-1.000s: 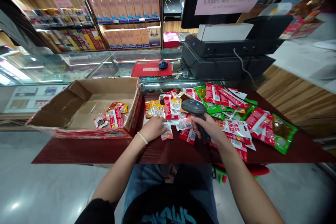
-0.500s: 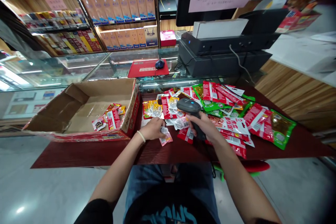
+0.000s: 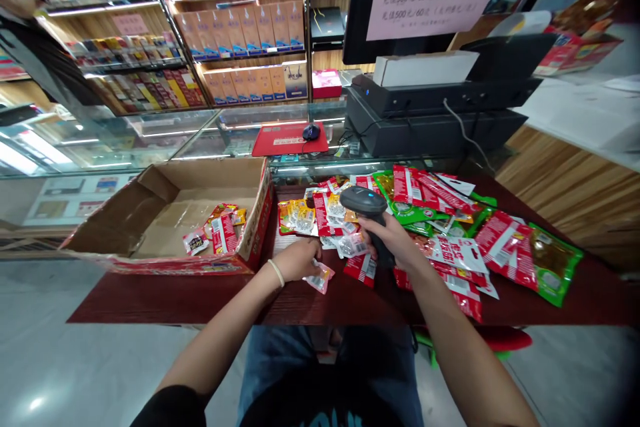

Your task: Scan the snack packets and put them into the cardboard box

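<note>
Clamping its grip on the barcode scanner (image 3: 364,199), the right hand (image 3: 399,240) holds it over the table (image 3: 200,299). The left hand (image 3: 298,259) pinches a pink packet (image 3: 320,278) in its grip, at seven o'clock from the scanner.

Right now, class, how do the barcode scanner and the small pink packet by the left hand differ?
The barcode scanner is dark; the pink packet is pale and shiny. The scanner looks larger than the packet. The right hand grips the scanner by its handle, while the left hand covers one end of the packet. Both are partly hidden by a hand.
</note>
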